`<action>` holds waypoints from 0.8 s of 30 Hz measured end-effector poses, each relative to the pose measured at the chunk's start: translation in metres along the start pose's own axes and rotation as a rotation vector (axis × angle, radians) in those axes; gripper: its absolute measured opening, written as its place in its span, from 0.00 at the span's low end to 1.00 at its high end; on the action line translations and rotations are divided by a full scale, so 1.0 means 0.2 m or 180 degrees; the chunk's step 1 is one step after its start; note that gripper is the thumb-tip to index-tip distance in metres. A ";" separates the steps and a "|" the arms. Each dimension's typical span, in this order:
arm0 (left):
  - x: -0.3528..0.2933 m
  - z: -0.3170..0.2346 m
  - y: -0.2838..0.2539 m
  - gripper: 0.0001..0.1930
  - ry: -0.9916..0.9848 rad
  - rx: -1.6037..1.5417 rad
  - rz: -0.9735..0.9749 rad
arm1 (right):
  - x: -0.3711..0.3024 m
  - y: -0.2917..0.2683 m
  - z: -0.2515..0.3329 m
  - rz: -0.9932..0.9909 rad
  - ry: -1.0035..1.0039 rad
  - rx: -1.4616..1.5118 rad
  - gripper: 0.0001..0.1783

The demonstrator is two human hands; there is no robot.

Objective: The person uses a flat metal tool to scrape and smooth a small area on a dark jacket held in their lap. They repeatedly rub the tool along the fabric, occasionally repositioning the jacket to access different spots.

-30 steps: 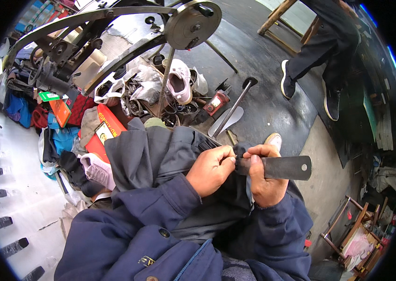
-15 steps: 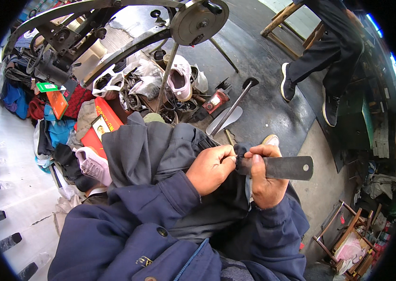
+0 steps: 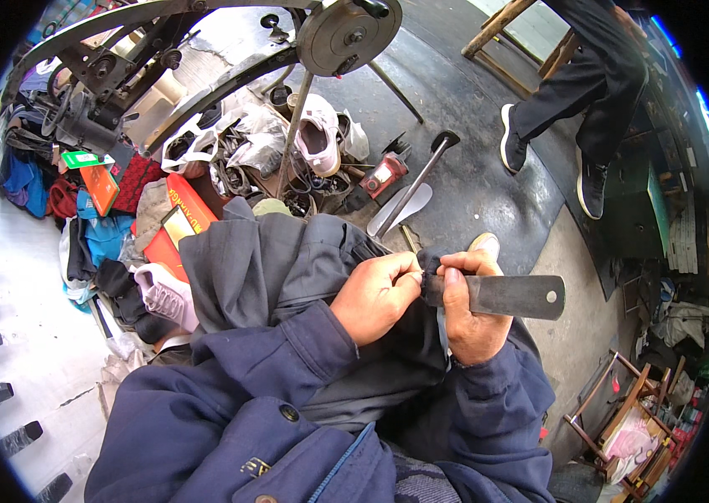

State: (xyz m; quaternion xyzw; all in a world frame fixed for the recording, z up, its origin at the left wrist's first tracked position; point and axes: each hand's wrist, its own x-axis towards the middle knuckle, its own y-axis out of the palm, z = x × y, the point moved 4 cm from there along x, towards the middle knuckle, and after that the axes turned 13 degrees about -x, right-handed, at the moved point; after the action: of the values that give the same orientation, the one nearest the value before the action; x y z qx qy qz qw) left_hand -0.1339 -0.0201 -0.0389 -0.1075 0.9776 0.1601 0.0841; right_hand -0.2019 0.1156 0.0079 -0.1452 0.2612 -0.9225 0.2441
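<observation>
Grey cloth (image 3: 241, 264), like a garment, lies bunched across my lap. My left hand (image 3: 375, 298) is closed in a pinch on a dark gathered bit of cloth (image 3: 430, 261) at the far edge of the lap. Close beside it, my right hand (image 3: 473, 314) is wrapped round a flat dark metal blade (image 3: 522, 297) with a round hole near its outer end. That end sticks out to the right past my fingers. The blade's other end lies against the dark cloth by my left fingertips, and its edge is hidden there.
A hand-cranked sewing machine's wheel (image 3: 350, 38) stands at the upper left. Beyond my lap are a pink shoe (image 3: 318, 138), a metal post (image 3: 411, 189) and a pale insole (image 3: 417, 205). Another person's black shoe (image 3: 514, 138) is at upper right; a folding stool (image 3: 623, 427) is at lower right.
The view has shifted slightly. Both hands keep their grips, and the blade has barely moved against the cloth.
</observation>
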 end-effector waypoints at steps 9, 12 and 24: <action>-0.01 -0.01 -0.01 0.09 -0.0092 -0.0027 0.0092 | 0.00 0.01 0.01 -0.0057 -0.0075 0.0072 0.07; 0.00 -0.01 -0.01 0.09 -0.0059 0.0032 -0.0003 | 0.00 0.01 0.01 -0.0046 -0.0088 0.0094 0.07; 0.00 0.01 0.00 0.08 -0.0106 0.0042 -0.0039 | 0.01 0.01 0.01 -0.0015 -0.0183 -0.0336 0.07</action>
State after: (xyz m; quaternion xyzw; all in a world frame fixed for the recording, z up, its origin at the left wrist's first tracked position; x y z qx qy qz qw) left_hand -0.1336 -0.0195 -0.0408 -0.1103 0.9765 0.1548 0.1021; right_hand -0.2019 0.1124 0.0079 -0.1849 0.3020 -0.9035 0.2413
